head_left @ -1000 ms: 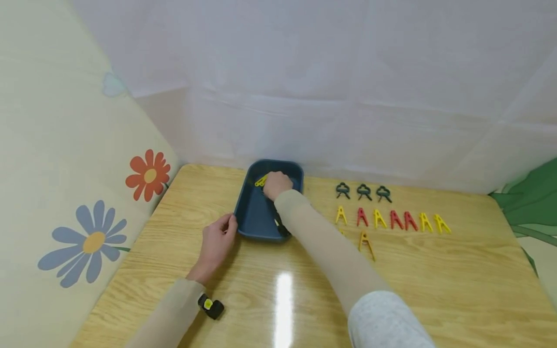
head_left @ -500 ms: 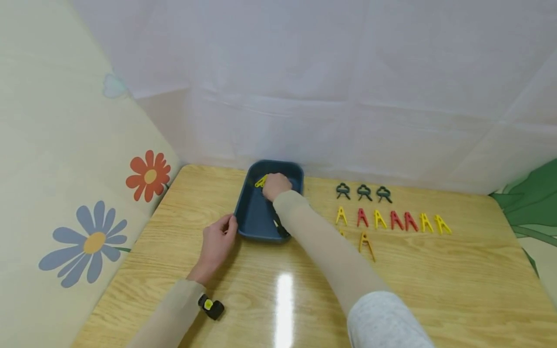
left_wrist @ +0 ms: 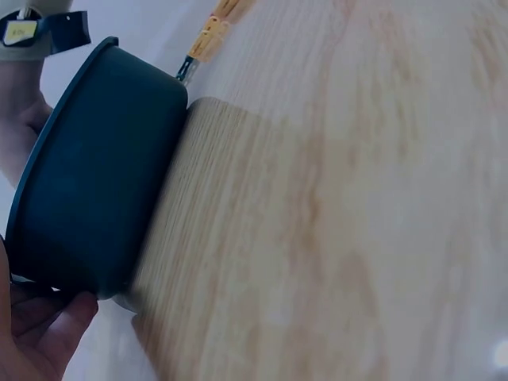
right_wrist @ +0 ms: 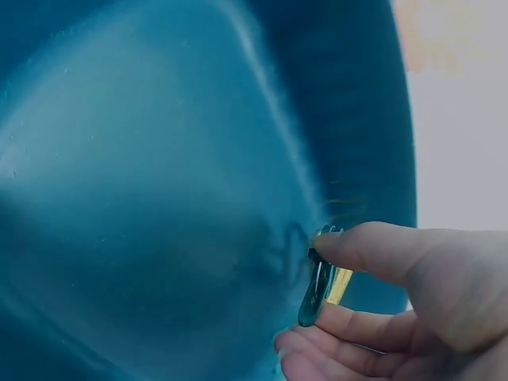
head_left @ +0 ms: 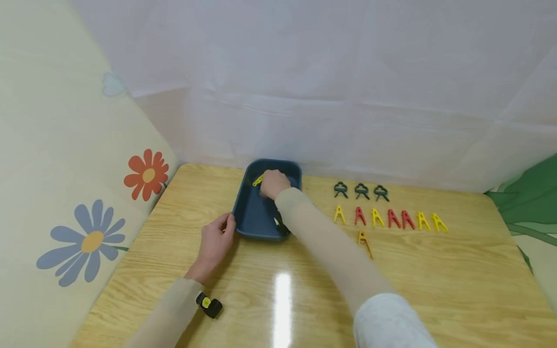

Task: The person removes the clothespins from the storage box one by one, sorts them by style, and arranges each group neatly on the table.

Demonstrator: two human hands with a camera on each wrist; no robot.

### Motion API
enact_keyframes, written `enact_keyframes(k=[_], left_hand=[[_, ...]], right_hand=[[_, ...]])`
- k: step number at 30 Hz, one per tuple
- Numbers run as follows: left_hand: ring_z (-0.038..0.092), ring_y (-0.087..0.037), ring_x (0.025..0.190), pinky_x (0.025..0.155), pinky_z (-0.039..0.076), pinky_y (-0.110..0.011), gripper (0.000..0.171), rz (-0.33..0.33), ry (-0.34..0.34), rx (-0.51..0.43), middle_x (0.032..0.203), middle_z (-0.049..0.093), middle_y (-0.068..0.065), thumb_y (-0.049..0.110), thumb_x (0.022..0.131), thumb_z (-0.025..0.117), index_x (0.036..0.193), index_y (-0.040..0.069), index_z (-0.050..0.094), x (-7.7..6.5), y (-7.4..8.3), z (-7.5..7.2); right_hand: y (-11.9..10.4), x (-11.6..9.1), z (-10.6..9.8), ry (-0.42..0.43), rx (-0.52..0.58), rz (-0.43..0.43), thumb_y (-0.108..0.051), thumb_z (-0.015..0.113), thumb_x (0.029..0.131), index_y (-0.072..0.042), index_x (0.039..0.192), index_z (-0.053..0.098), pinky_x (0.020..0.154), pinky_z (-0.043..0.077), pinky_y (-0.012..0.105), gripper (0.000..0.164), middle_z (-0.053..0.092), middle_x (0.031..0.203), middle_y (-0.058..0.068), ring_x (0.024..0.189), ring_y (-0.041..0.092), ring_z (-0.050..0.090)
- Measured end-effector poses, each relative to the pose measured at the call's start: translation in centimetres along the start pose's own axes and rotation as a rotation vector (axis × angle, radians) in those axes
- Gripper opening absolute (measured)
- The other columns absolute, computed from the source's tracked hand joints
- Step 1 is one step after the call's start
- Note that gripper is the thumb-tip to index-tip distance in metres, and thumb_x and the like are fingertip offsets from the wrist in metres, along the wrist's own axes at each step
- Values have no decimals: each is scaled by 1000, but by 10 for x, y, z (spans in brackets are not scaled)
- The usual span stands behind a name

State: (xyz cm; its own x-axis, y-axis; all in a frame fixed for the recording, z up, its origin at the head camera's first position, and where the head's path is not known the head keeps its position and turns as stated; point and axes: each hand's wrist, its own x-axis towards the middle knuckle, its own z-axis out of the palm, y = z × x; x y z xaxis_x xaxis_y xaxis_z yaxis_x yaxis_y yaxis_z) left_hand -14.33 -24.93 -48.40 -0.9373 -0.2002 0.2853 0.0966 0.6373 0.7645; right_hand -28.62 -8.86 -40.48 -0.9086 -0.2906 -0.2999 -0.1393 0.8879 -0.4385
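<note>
A dark blue-green plastic tray (head_left: 258,220) stands at the back left of the wooden table. At its left front corner my left hand (head_left: 216,245) holds the tray's rim between thumb and fingers. My right hand (head_left: 275,183) is inside the tray near its far end. In the right wrist view, its thumb and fingers pinch a dark green clip (right_wrist: 316,294). Just behind that clip shows a piece of yellow clip (right_wrist: 340,286); whether the hand touches it, I cannot tell. The head view shows yellow clip parts (head_left: 258,180) left of the right hand.
Right of the tray, three dark green clips (head_left: 361,191) form a back row. Before them runs a row of several yellow and red clips (head_left: 393,218). An orange-yellow clip (head_left: 364,244) lies nearer, beside the right sleeve (head_left: 330,251). A white sheet (head_left: 278,96) hangs behind the table.
The right hand stays in the tray, shifting only slightly. The yellow clip parts beside it lie at a slightly different angle. A yellow tip beside the right sleeve is now covered. The left hand keeps its place.
</note>
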Motion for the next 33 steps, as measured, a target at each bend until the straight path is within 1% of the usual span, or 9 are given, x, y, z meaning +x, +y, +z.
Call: enact_keyframes(k=[4,9,15,20,24,27,29,31,33], left_hand=[[73,-27,97,77,48,-11,28,5,-3,-15,106,77,-19,12,106,55,114,-2,77,0,-1,1],[72,-26,95,75,44,-5,29,-2,-9,-29,104,78,-18,13,106,54,115,-1,78,-1,-2,1],[71,-26,93,73,42,-4,28,9,-6,-24,101,78,-18,11,106,54,113,-2,78,-1,-1,2],[73,-27,96,76,44,-6,28,14,-8,-14,105,78,-19,12,106,55,114,-3,77,0,-2,3],[73,-27,95,75,45,-8,28,12,-3,-4,101,78,-18,12,106,55,113,-3,78,0,-4,3],[72,-26,92,74,44,-7,28,18,4,0,97,78,-17,12,106,55,112,-2,78,-1,-4,3],[72,-25,91,74,43,-5,27,23,5,-3,96,78,-17,12,106,56,112,-2,78,0,-4,3],[72,-26,91,73,43,-5,28,26,3,-9,97,78,-17,12,106,55,113,-2,78,0,-5,4],[72,-27,92,74,43,-6,28,26,0,-11,98,78,-18,13,106,55,113,-3,78,1,-6,4]], right_hand=[[0,-11,-10,10,1,-28,-21,76,95,-10,83,59,56,40,30,23,50,76,3,62,17,45],[2,-17,-18,-3,-27,-55,-22,75,96,-11,82,57,57,40,29,25,48,73,1,61,15,44],[12,-21,-27,-20,-22,-85,-24,75,96,-12,78,54,57,40,29,30,44,71,0,61,15,43],[21,-30,-36,12,-32,-117,-26,75,96,-13,73,52,59,41,29,35,44,67,-2,60,14,43],[31,-37,-44,25,-11,-155,-24,74,96,-15,59,42,54,32,26,50,33,55,-4,50,11,29],[40,-43,-51,28,23,-174,-23,73,96,-16,55,34,52,24,26,57,22,52,-6,49,10,18],[48,-48,-56,30,46,-179,-23,73,97,-17,56,31,53,22,27,58,19,53,-7,49,10,16],[56,-55,-61,33,70,-173,-25,72,98,-16,62,31,56,23,29,56,20,56,-5,51,11,17],[66,-62,-67,38,106,-165,-26,71,100,-14,69,38,59,28,30,46,29,61,-4,55,12,25]])
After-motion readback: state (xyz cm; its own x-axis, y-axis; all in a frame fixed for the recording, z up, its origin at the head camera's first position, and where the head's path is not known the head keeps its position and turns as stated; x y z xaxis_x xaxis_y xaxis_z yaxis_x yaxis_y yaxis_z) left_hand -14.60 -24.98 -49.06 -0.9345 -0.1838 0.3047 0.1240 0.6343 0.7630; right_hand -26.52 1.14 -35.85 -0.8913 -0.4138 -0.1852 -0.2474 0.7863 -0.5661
